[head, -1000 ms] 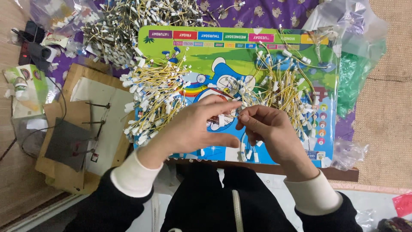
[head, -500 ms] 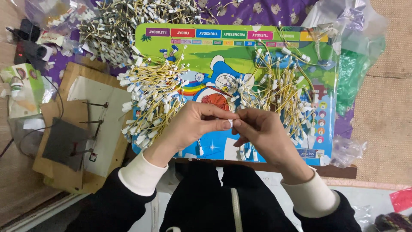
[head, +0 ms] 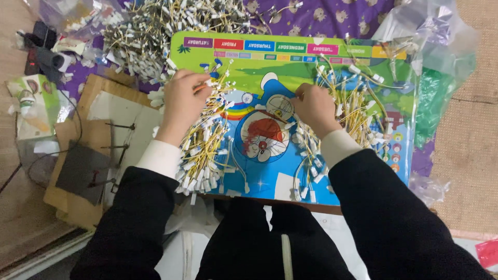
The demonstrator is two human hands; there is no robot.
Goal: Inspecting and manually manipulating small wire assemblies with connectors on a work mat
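Observation:
My left hand (head: 181,101) rests on the top of a left pile of yellow wires with white connectors (head: 205,150), fingers curled around a wire end. My right hand (head: 311,106) lies knuckles-up on the edge of a right pile of the same wires (head: 358,103); its fingertips are tucked under and hidden. Both piles lie on a colourful cartoon mat (head: 270,171) in front of me. Black sleeves with white cuffs cover my arms.
A large tangled heap of wires (head: 155,26) lies beyond the mat on purple cloth. A wooden board with a metal jig (head: 98,140) sits to the left, beside a small green box (head: 31,103). Clear and green plastic bags (head: 436,98) lie at the right.
My hands were together at the mat's centre, pinching one wire between them. They have parted: the left went to the left pile, the right to the right pile.

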